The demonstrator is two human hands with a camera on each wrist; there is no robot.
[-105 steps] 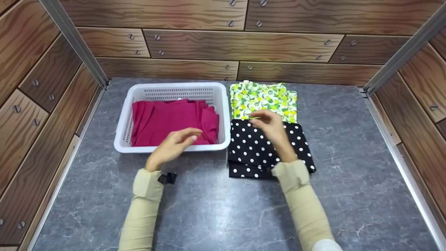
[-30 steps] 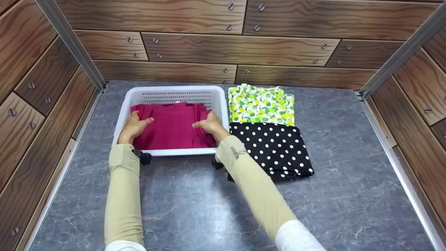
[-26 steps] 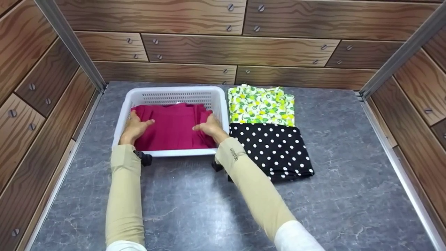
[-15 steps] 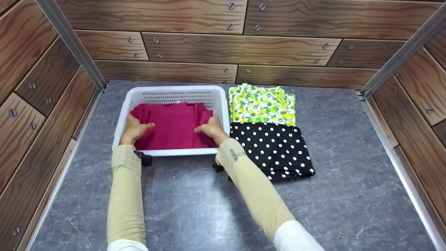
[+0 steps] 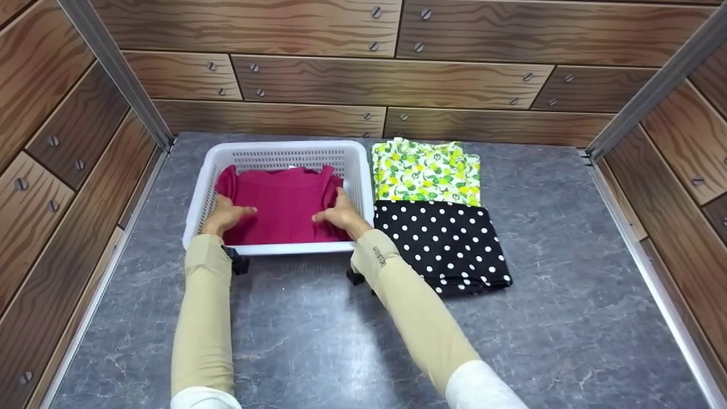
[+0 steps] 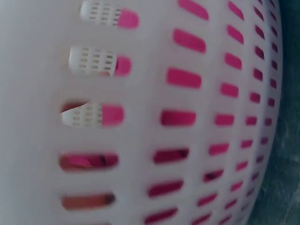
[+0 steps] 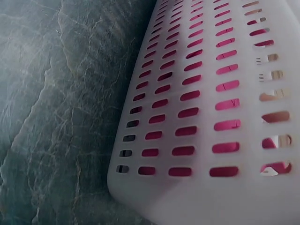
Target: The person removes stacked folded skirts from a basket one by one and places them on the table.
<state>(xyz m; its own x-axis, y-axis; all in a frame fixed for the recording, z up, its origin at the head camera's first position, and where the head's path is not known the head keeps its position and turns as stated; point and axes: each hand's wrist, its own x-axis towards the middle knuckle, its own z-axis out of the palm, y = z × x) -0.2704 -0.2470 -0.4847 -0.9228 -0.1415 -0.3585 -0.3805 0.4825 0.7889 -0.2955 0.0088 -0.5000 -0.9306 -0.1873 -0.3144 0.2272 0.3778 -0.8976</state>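
A folded magenta cloth [image 5: 281, 207] lies in a white slotted plastic basket [image 5: 278, 249] in the head view. My left hand [image 5: 223, 216] grips its left side, thumb laid across the top and the fingers hidden down along the edge. On the opposite side my right hand [image 5: 342, 214] holds it the same way, with the thumb pointing inward. The cloth's side edges stand up in ruffled folds beyond the hands. Both wrist views face the basket's outer wall [image 6: 140, 98], where magenta cloth [image 7: 226, 125] shows through the slots.
Right of the basket lie a folded lemon-print cloth [image 5: 423, 170] and, in front of it, a folded black polka-dot cloth [image 5: 448, 244]. The right forearm overlaps the black one. Wood-patterned panels [image 5: 318, 82] enclose the grey marbled table [image 5: 306, 341] on the back and sides.
Both hands have moved into the basket and taken hold of the magenta cloth's sides. Most recently they have drawn slightly inward and nearer the front, and the cloth's side edges have bunched upward.
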